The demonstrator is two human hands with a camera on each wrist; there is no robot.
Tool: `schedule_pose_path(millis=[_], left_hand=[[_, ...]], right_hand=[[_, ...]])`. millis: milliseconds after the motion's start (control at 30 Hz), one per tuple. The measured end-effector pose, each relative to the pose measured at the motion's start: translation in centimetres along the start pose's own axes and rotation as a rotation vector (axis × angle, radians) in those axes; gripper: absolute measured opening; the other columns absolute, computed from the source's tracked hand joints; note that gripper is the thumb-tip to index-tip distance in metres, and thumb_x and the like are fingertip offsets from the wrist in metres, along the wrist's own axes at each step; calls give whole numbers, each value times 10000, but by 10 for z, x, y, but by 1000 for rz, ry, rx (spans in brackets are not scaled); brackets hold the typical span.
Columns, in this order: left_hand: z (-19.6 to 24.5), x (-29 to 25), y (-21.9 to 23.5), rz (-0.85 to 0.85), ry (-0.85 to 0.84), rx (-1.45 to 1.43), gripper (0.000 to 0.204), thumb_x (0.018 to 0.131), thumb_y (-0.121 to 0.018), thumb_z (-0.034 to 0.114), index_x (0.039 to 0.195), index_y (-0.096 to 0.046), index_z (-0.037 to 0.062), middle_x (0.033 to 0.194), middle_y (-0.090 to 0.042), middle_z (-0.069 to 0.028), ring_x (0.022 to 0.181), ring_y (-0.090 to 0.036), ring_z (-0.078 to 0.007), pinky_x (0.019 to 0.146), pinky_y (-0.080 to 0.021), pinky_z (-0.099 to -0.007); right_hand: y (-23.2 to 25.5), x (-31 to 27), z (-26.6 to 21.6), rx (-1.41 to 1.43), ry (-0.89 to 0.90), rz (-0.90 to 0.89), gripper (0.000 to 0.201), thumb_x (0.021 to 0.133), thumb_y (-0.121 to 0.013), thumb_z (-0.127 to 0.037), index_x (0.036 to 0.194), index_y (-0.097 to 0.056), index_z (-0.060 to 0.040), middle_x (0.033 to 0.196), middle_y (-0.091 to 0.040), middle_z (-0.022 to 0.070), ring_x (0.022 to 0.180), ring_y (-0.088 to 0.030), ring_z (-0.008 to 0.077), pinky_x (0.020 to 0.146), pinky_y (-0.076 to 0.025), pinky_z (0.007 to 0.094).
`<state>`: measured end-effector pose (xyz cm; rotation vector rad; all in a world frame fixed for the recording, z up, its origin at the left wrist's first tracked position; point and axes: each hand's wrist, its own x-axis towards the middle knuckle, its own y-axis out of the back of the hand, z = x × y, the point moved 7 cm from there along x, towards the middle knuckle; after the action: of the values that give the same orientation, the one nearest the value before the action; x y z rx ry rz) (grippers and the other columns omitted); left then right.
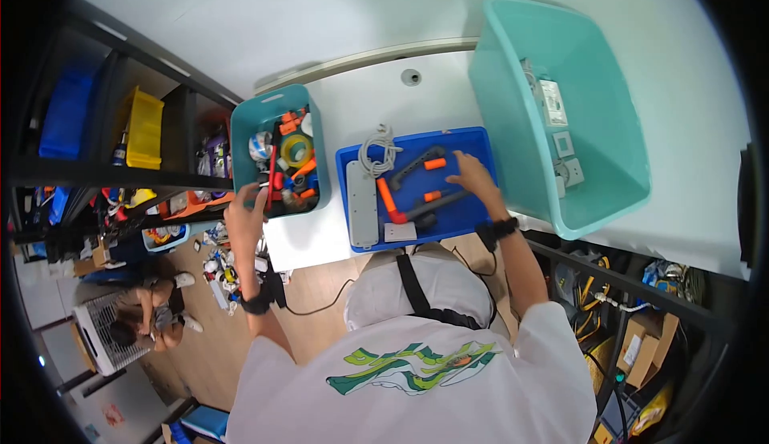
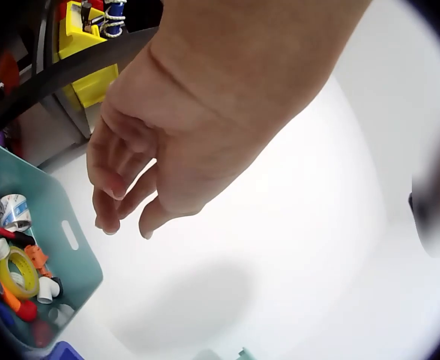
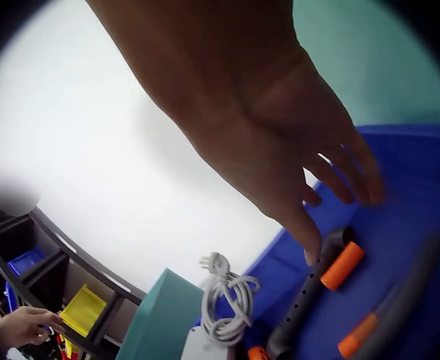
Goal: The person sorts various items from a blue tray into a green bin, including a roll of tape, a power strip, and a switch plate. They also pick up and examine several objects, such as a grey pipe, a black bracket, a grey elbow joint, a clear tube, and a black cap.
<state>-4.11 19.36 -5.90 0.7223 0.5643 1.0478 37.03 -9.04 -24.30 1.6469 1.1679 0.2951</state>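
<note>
My left hand [image 1: 244, 218] hovers beside the near left corner of the small teal bin [image 1: 320, 143]. In the left wrist view its fingers are loosely bent with nothing between them. My right hand [image 1: 476, 178] is over the right part of the blue tray [image 1: 469, 218], fingers spread and holding nothing. Under and beside it in the tray are a dark grey perforated tube [image 3: 299, 306] and a short orange sleeve [image 3: 343, 266]. The tray also carries a grey power strip [image 1: 363, 203] with a coiled cord [image 1: 376, 155], an orange tube [image 1: 387, 195] and a white socket plate [image 1: 400, 232].
A large teal bin [image 1: 613, 143] with white socket plates stands right of the tray. The small bin holds yellow tape [image 1: 297, 151], orange fittings and a long red item [image 1: 272, 173]. Black shelving [image 1: 120, 170] with coloured bins rises at left. A person [image 1: 160, 308] is behind it.
</note>
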Motion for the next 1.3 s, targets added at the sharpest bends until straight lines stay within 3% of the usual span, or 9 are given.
schedule_pose_path(millis=[200,467,500,667,867,933,1067,1133,1300], left_hand=[[33,-52,6,15,68,-11,356,954,-702,256,1198,-694,-3,954,-756,-126,545,-668,-164,504,-491,-297],[80,-86,9,15,-34,-12,323,940,-710,196,1200,-696,6,919,-753,-105,556,-658,-151,519,-490,-290],[84,-88,9,18,-24,-23,318,940,-709,191,1198,-696,6,915,-752,-104,555,-657,-151,517,-489,-289],[104,-91,-6,-39,-61,-85,297,946,-710,197,1177,-701,10,907,-750,-96,542,-657,-143,517,-486,-280],[133,-90,-36,-122,-175,-143,291,931,-724,150,1184,-699,9,946,-752,-111,582,-688,-163,505,-505,-280],[146,-89,-49,-167,-240,-188,300,909,-740,110,1188,-698,10,954,-752,-117,622,-697,-166,522,-520,-283],[186,-96,-58,-143,-335,-159,390,863,-793,140,1225,-687,44,990,-738,-112,684,-689,-176,559,-535,-292],[215,-105,-56,-141,-369,-117,447,837,-818,160,1249,-677,59,1019,-729,-108,717,-687,-182,578,-540,-295],[268,-127,-32,-96,-550,-147,620,720,-903,141,1273,-641,39,1183,-691,-111,867,-713,-193,719,-585,-299]], right_hand=[[-41,42,-19,-86,-8,-16,656,756,-857,-220,1301,-526,-67,1168,-621,181,1180,-599,392,923,-539,500],[-81,41,-25,-378,183,284,203,885,-576,-83,1057,-682,-67,1122,-629,124,1102,-603,317,835,-559,460],[-83,40,-23,-401,165,241,212,868,-666,-92,1074,-689,-53,1137,-650,128,1127,-595,313,855,-539,456],[-80,33,-12,-377,146,268,225,834,-720,-107,1054,-698,-65,1060,-677,117,1122,-598,315,894,-512,461],[2,4,-52,-44,133,185,399,781,-814,-240,1110,-683,-57,1023,-723,129,938,-674,301,816,-538,403],[44,-15,-76,506,125,112,478,803,-815,-247,1203,-638,-54,1049,-748,127,855,-680,234,761,-542,368],[123,-71,-143,891,185,-78,494,863,-795,-214,1269,-579,-33,1170,-720,151,1013,-691,190,871,-546,359],[143,-100,-172,1325,208,-287,537,906,-771,-178,1350,-498,-49,1132,-717,133,1033,-658,141,909,-522,301],[159,-129,-200,1527,431,-286,606,902,-770,-94,1403,-429,-74,1138,-713,147,1055,-655,158,934,-505,281]])
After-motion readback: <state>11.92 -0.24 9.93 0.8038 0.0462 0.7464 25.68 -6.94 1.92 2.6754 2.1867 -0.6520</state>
